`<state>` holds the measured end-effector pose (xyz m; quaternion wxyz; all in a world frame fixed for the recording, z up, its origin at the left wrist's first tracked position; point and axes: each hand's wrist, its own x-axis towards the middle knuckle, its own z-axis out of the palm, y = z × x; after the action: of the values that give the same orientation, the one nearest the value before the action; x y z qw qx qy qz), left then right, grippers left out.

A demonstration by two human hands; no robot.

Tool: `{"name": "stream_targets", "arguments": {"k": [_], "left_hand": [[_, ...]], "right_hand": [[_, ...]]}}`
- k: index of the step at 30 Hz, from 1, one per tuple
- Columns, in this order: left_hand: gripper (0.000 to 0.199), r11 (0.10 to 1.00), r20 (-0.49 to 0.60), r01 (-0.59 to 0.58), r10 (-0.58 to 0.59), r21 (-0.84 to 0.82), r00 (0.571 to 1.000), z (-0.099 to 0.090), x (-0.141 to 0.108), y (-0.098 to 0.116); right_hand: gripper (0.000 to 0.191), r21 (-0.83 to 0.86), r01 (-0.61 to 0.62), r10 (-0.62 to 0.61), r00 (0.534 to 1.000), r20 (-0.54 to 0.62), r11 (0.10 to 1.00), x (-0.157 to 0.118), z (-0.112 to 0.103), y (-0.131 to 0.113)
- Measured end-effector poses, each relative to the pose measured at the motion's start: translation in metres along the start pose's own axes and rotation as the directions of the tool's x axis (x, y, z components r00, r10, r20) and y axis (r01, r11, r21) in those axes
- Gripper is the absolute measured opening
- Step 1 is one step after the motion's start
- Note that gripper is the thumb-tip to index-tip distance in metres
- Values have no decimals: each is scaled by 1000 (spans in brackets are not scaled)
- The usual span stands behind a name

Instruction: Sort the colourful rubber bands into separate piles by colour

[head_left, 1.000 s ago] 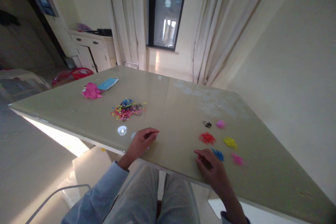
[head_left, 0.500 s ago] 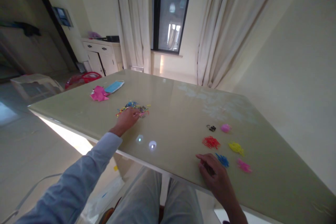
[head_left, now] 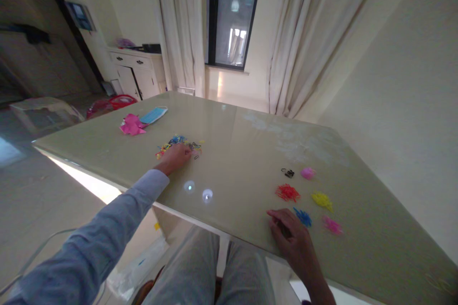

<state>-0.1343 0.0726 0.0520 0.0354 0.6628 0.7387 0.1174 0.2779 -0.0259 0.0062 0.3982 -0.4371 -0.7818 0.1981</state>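
My left hand (head_left: pixel 176 157) reaches into a mixed-colour pile of what look like small rubber bands (head_left: pixel 177 140) on the left half of the table. Its fingertips are pinched together at the pile's near right side; whatever is between them is hidden. My right hand (head_left: pixel 291 233) rests at the table's near edge, fingers loosely curled and apart, with nothing visible in it. Just beside it lies a blue heap (head_left: pixel 303 217). Around that are a red heap (head_left: pixel 287 193), a yellow heap (head_left: pixel 322 201), a bright pink heap (head_left: pixel 332 225), a light pink heap (head_left: pixel 307 173) and a few black bands (head_left: pixel 288 173).
A crumpled pink piece (head_left: pixel 132 125) and a blue face mask (head_left: pixel 153 115) lie at the table's far left. The glossy table (head_left: pixel 229 162) reflects lamps. Behind it stand a white cabinet (head_left: pixel 138 74) and curtains (head_left: pixel 181 28). A stool (head_left: pixel 46 109) is at the left.
My left hand has shifted very slightly while staying at the mixed pile, fingers still pinched. My right hand holds its place. The view has tilted a little.
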Motion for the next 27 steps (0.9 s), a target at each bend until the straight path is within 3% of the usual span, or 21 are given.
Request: {"name": "stream_targets", "arguments": {"k": [3,6,10,12,15,20,22,27], "left_hand": [[35,1000,-22,-2,2,-8,1000,1,1,-3],[34,997,-117,-7,-2,-77,993,2,1,-7],[32,944,-203,29,-101,-328,974,-3,-6,-6],[32,827,-156,55,-171,-560,973,-9,-15,3],[36,495,-32,62,-178,-867,984,-23,-34,27],[31,-27,74,73,-25,-997,997,-44,-76,80],[27,-107,111,115,40,-988,993,-49,-90,98],[21,-146,184,202,131,-968,974,-57,-112,135]], "right_hand": [[17,-4,11,-11,1000,4,1000,0,0,0],[17,-9,27,-27,1000,9,1000,0,-1,-1],[16,-12,35,-35,999,1,999,0,-1,-3],[17,-12,28,-28,1000,0,1000,-1,-1,-3],[17,-10,20,-20,1000,5,1000,-1,1,-3],[18,-20,25,-25,1000,0,999,-1,1,-5],[18,-24,22,-22,1000,-1,999,-1,1,-7],[20,-16,6,-6,1000,-13,1000,1,1,-12]]}}
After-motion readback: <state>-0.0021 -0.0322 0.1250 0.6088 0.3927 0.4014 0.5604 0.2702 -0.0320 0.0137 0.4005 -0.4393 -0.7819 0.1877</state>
